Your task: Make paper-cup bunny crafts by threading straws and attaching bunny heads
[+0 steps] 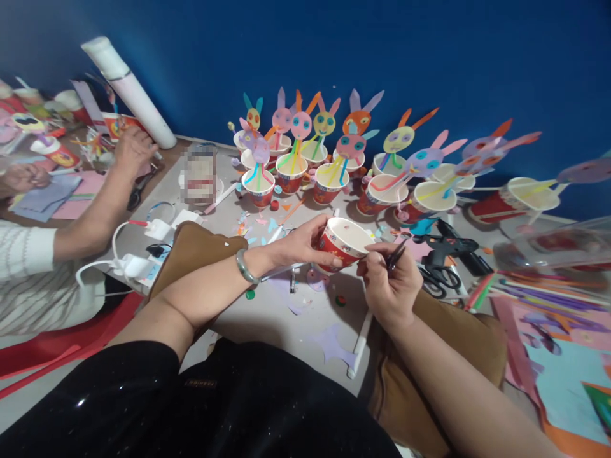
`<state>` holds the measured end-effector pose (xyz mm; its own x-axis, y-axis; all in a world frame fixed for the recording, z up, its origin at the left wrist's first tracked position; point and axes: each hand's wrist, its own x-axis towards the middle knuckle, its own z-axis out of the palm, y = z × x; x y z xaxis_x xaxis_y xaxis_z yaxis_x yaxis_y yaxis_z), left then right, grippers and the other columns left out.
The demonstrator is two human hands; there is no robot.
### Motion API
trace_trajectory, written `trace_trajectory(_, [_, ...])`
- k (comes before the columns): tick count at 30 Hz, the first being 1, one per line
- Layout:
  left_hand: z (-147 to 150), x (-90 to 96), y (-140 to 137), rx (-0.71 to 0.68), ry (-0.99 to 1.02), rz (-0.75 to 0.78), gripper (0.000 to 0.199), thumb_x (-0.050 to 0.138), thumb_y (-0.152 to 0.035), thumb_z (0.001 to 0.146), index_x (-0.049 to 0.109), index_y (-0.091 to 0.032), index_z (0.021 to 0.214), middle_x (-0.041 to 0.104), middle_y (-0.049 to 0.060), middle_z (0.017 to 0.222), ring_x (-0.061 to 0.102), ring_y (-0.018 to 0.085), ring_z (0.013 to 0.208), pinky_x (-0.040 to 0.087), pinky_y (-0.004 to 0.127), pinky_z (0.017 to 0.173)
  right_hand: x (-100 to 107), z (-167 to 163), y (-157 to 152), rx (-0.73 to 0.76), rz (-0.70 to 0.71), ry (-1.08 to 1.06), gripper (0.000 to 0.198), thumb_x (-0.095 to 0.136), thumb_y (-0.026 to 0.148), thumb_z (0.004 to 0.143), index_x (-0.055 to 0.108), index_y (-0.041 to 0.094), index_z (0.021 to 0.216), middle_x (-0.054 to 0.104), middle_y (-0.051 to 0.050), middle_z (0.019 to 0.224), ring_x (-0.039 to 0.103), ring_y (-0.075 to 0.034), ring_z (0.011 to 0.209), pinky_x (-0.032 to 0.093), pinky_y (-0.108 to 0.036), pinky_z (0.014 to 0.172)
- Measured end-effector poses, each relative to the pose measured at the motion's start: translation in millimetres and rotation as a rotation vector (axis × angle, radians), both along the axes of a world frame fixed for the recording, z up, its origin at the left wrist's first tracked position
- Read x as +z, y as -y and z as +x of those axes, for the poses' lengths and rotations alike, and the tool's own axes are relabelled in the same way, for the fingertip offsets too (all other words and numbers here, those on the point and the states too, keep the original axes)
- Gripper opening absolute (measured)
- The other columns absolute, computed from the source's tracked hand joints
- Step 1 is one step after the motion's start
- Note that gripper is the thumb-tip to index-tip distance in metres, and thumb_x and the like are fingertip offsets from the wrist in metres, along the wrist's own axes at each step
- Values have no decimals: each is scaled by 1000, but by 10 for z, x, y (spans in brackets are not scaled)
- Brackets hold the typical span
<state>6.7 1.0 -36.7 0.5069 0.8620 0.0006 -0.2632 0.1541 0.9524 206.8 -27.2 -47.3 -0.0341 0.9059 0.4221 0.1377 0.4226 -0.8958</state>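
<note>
Near the middle of the view, my left hand is wrapped round the left side of a red paper cup with a white inside. The cup tilts so that its mouth shows. At its right rim is my right hand, thumb and fingers pinched together by the edge. A dark, slim, pen-like tool sticks up out of the right hand's fingers; its exact kind is unclear. Beyond the cup stand several red paper cups with colourful paper rabbit faces on bright strips.
Black scissors and a black glue gun lie on the right, beside coloured sticks and paper sheets. Paper scraps dot the tabletop. At left are chargers with cables, a white tube and another person's arm.
</note>
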Motion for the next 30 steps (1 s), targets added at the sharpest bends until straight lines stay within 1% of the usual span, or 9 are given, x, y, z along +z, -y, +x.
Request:
trace_trajectory(4, [-28,-53,-36,10,-36,94,79,96,-38,66,55,-23,131,65,12,127,64,27,120,54,44,103,-22,17,-1,25,-3,11,20,63,43,101,62,24,95,56,5,61,51,-11,48,39,-26,48])
trace_trajectory(8, [-90,-93,-100,13,-123,246,97,95,-42,67,45,-29,148,59,12,139,61,31,131,55,46,106,-4,18,0,57,-18,48,22,61,43,102,61,23,94,56,5,62,50,-11,50,38,-26,48])
trace_trajectory(10, [-121,-84,-124,28,-155,333,99,93,-43,70,40,-30,152,56,12,142,59,31,134,54,47,108,10,14,2,68,-22,60,24,60,44,102,61,23,92,57,4,62,51,-11,50,39,-26,48])
trace_trajectory(12, [-145,-60,-137,47,-186,410,96,91,-44,73,40,-30,153,55,13,144,56,32,138,52,47,110,18,10,1,74,-25,60,24,60,44,102,60,23,91,57,4,63,51,-10,50,39,-26,49])
trace_trajectory(14, [-160,-37,-142,62,-215,465,89,90,-45,74,44,-29,149,54,13,146,55,32,139,52,46,110,19,8,-7,76,-40,48,25,61,45,102,60,23,91,58,4,63,51,-10,51,39,-26,49])
trace_trajectory(18, [-171,-39,-144,60,-276,529,65,86,-47,79,57,-26,133,56,14,143,62,29,128,53,45,108,5,14,-44,72,-137,5,33,64,54,98,59,23,89,59,3,62,51,-11,51,37,-25,48])
trace_trajectory(22, [-184,-62,-154,80,-355,617,41,85,-44,80,66,-23,109,58,15,141,55,30,138,48,48,114,-15,19,-70,76,-224,-31,38,65,58,97,58,23,87,58,4,61,49,-10,50,37,-24,47])
trace_trajectory(26, [-198,-53,-173,75,-394,640,31,83,-42,82,66,-20,96,59,17,140,57,30,136,46,51,116,-5,9,-67,85,-251,-42,38,66,59,96,58,23,89,57,5,61,50,-10,50,37,-24,46])
trace_trajectory(30, [-193,-58,-188,92,-402,584,32,81,-46,84,67,-19,91,61,18,139,59,30,133,46,50,115,33,-7,-64,42,-280,-138,36,67,59,95,56,26,103,57,7,58,43,-11,43,32,-25,43])
